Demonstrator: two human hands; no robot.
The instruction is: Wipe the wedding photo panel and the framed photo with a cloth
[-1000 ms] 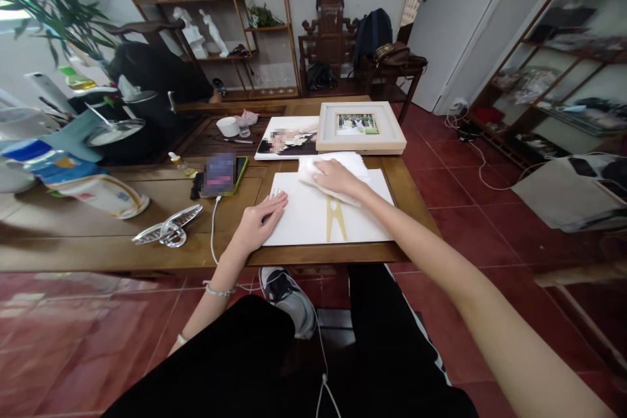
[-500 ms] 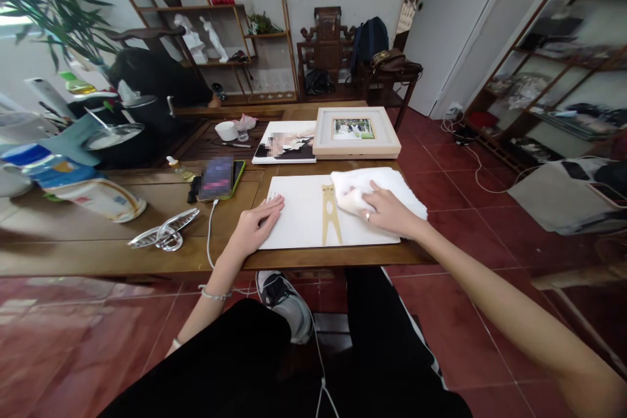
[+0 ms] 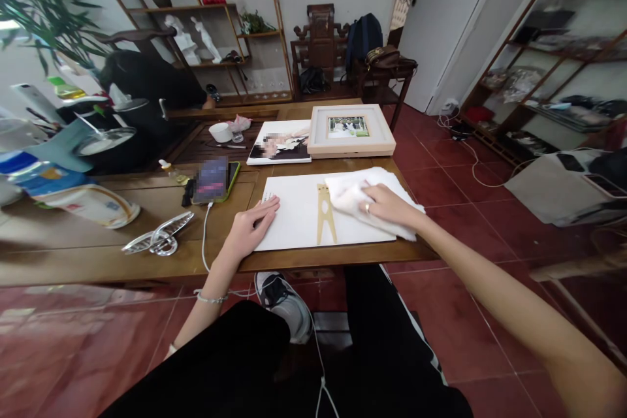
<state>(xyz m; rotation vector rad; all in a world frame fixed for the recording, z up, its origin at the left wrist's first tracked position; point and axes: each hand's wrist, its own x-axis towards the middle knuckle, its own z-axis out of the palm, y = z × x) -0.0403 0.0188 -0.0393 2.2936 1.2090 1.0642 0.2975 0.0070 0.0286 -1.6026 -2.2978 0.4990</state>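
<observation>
A white flat board (image 3: 291, 215), which looks like the back of a picture frame, lies near the table's front edge. A gold two-legged stand piece (image 3: 321, 199) sits on its middle. My left hand (image 3: 251, 225) rests on the board's left edge with its fingers stretched out, holding nothing. On the board's right side, my right hand (image 3: 389, 206) grips a bunched white cloth (image 3: 350, 184) and presses it down. The cloth hangs over the board's right edge and touches or nearly touches the stand piece. Some of my right fingers are hidden in its folds.
Behind the board lie a framed photo (image 3: 386, 145) and a photo panel (image 3: 267, 158). Left of it are a phone (image 3: 211, 181) on a white cable, a silver hair claw (image 3: 161, 235), a small dropper bottle (image 3: 174, 173) and a large white-and-blue bottle (image 3: 93, 202).
My right hand has shifted the cloth slightly over the board's right side, and its folds have changed. My left hand stays on the left edge. The whole view has moved a little.
</observation>
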